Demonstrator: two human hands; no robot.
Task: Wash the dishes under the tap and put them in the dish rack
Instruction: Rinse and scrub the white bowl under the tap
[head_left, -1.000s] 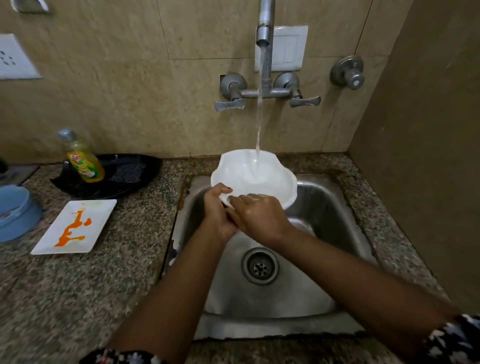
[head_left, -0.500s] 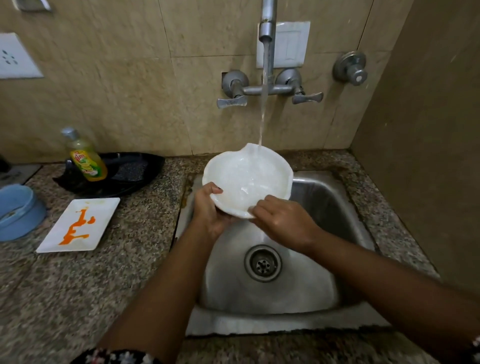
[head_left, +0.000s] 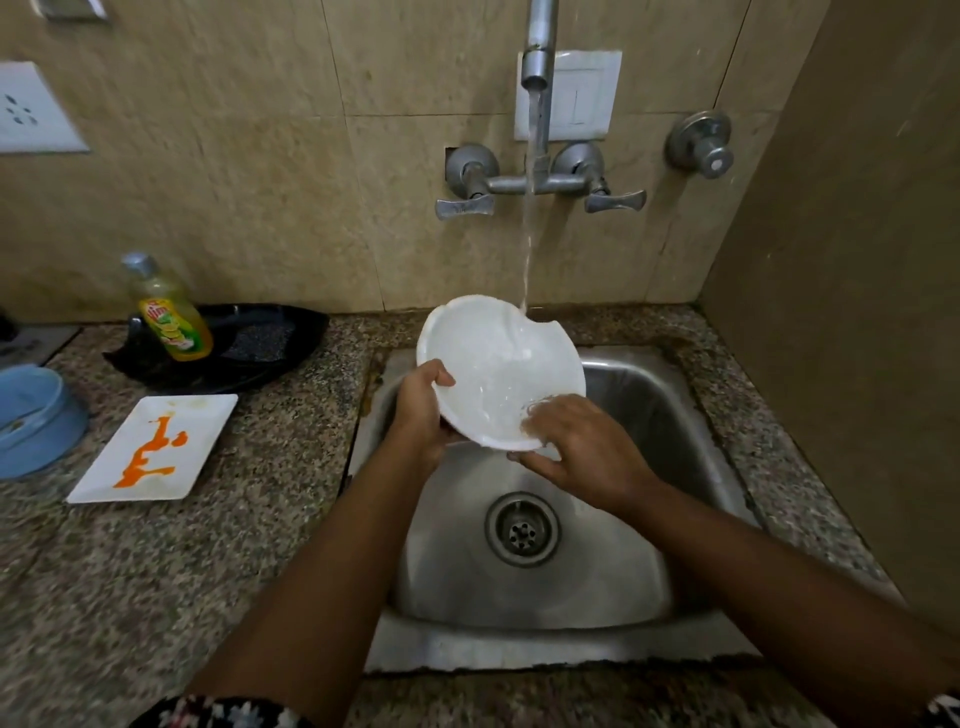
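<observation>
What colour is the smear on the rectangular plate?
Orange, on the white plate; head view.

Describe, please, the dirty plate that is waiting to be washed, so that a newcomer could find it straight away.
Start at the steel sink and look to its left along the speckled counter. There, in front of the black tray and beside the blue bowl, lies the rectangular white plate. It alone is smeared with orange sauce.

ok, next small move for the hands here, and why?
Probably rub the right hand across the white plate under the stream. The left hand grips its rim, tilted over the sink, and the tap is running onto the plate's upper edge.
</observation>
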